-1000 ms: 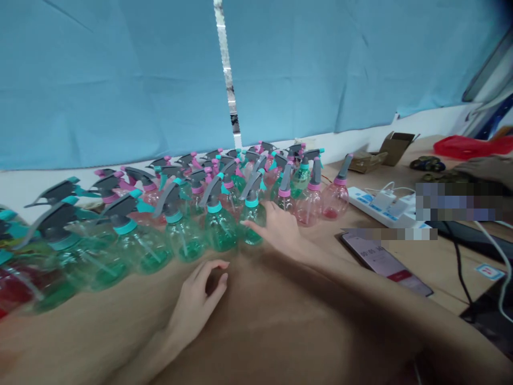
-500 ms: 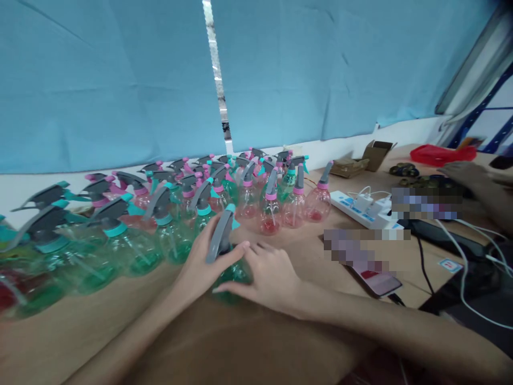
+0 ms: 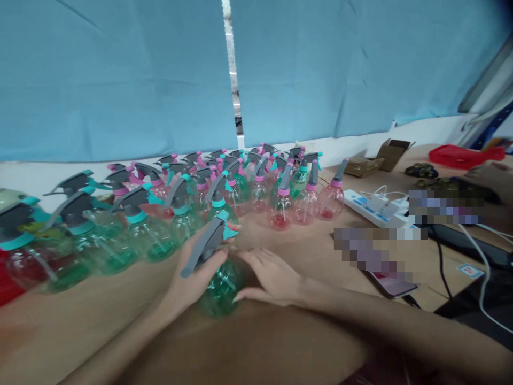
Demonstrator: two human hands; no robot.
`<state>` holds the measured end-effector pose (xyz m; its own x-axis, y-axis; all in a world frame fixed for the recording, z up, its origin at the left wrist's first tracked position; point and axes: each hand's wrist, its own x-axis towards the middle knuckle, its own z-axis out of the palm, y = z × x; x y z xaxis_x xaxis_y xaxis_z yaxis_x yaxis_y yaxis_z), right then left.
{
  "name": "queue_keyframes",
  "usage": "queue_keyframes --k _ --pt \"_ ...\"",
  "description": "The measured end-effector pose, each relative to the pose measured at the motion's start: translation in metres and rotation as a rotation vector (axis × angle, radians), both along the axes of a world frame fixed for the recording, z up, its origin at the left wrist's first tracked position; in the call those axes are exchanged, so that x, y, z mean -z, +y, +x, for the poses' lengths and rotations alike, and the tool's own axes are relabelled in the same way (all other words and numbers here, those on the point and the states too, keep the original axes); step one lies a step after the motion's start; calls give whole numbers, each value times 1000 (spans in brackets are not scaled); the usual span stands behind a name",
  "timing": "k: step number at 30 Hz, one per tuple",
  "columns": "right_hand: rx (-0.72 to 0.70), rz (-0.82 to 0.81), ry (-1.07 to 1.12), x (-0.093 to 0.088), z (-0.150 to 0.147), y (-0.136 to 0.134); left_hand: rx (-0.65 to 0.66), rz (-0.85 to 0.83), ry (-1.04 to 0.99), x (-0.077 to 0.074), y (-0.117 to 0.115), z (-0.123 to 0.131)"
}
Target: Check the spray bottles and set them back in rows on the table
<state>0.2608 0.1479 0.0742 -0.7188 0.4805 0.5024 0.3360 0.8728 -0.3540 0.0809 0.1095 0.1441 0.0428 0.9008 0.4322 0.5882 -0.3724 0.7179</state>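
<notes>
A green see-through spray bottle (image 3: 222, 289) with a grey and turquoise trigger head stands tilted slightly in front of me. Wrapped round its neck, just under the head, is my left hand (image 3: 196, 272). My right hand (image 3: 276, 278) is at the bottle's right side, fingers stretched out and thumb apart; the thumb tip is at the bottle's edge, and whether it touches I cannot tell. Behind and to the left stand more green spray bottles (image 3: 152, 238) with turquoise collars. Pink spray bottles (image 3: 280, 208) with pink collars stand beyond my hands.
A white power strip (image 3: 372, 208) with plugs and cables lies at the right, near a phone (image 3: 388, 283). Farther back are an open cardboard box (image 3: 393, 155), a red plastic bag (image 3: 460, 155) and another person's hand (image 3: 491, 174). A blue cloth (image 3: 140, 80) covers the wall.
The held bottle has moved left and tilts more, with my left hand still round its neck. My right hand's fingers have come away from it. The camera view has turned a little left.
</notes>
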Motion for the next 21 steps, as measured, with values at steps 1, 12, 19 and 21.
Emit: queue_keyframes --k 1,12,19,21 --pt "36 -37 -2 3 5 9 27 -17 -33 0 2 -2" --pt "87 -33 -55 32 7 59 90 -76 -116 -4 12 -3" --pt "100 -38 -65 31 6 57 63 -103 -103 -4 11 -3" --pt "98 -41 -66 31 7 57 51 -102 -103 -6 11 -1"
